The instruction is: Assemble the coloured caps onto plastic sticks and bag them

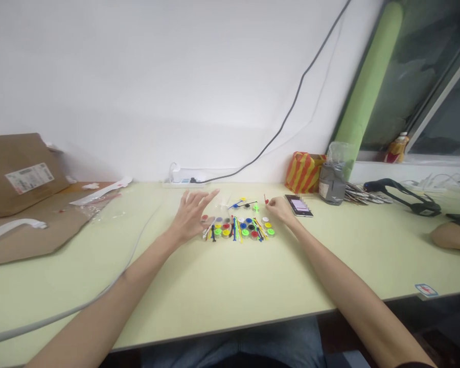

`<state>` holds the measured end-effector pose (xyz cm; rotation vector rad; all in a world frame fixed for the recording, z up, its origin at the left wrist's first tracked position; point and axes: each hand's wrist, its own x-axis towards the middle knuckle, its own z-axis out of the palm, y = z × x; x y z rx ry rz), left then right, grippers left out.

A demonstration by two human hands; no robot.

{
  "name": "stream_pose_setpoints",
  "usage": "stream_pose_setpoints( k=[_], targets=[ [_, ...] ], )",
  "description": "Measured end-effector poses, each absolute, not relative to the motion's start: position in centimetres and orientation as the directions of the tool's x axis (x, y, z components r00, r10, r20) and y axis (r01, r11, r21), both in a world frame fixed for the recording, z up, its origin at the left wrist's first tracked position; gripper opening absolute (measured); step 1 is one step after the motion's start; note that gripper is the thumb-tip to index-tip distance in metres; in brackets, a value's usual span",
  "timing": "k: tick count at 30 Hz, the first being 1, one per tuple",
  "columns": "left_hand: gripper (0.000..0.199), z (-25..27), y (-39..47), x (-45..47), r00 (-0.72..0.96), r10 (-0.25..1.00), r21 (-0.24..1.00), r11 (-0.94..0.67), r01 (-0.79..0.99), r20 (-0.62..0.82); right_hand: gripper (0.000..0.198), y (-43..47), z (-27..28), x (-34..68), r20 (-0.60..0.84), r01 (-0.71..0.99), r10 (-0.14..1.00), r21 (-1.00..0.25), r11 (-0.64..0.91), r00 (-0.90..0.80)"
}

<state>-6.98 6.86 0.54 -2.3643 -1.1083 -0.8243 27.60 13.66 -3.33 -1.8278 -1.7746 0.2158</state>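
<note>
My left hand (189, 217) hovers with its fingers spread over the left end of a cluster of small plastic parts, holding nothing. A small red plastic pointer (266, 201) with a thin tip sticks up from the pinched fingertips of my right hand (278, 209). Between the hands lie rows of round pieces, among them a green disc (271, 232) and a red disc (254, 235). Thin coloured sticks, such as a blue stick (235, 230), lie in bunches among them. Behind these rows are a blue pointer (236, 205), a black pointer (247, 205) and a bright green piece (256, 207).
A phone (299, 205) lies right of my right hand. Farther right are a striped bag (304, 171), a grey pouch (331, 184) and a black headset (402, 197). Cardboard (34, 235) and a white cable (111, 289) lie left. Another person's arm (452, 236) rests at right.
</note>
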Motion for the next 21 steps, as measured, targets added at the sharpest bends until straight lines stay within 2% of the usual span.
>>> stream_pose_setpoints(
  k=[4,7,9,12,14,17,21],
  targets=[
    [0.079,0.2,7.2,-7.1,0.47,0.552,-0.098,-0.572,0.815,0.689,0.017,12.9,-2.1,27.9,0.467,0.876,0.871,-0.472,0.102,0.151],
    [0.084,0.1,7.3,-7.2,0.447,0.568,-0.065,-0.566,0.822,0.691,0.019,11.7,-0.6,26.9,0.677,0.87,0.731,-0.406,0.279,0.082],
    [0.087,0.0,7.3,-7.3,0.428,0.59,-0.04,-0.556,0.83,0.684,0.019,10.6,0.3,25.6,0.775,0.853,0.629,-0.29,0.434,-0.056],
    [0.091,0.0,7.3,-7.5,0.393,0.628,-0.006,-0.527,0.85,0.672,0.021,8.8,1.2,23.3,0.802,0.779,0.5,-0.07,0.624,-0.328],
    [0.094,-0.1,7.3,-7.5,0.377,0.646,0.009,-0.511,0.86,0.664,0.026,7.7,1.5,22.1,0.801,0.734,0.425,0.025,0.679,-0.421],
    [0.094,-0.2,7.3,-7.5,0.381,0.657,0.005,-0.505,0.863,0.651,0.029,6.7,1.7,21.1,0.833,0.731,0.354,0.086,0.677,-0.425],
    [0.091,-0.2,7.3,-7.2,0.401,0.655,-0.006,-0.518,0.855,0.64,0.027,6.2,1.8,20.9,0.874,0.775,0.339,0.065,0.629,-0.348]
  ],
)
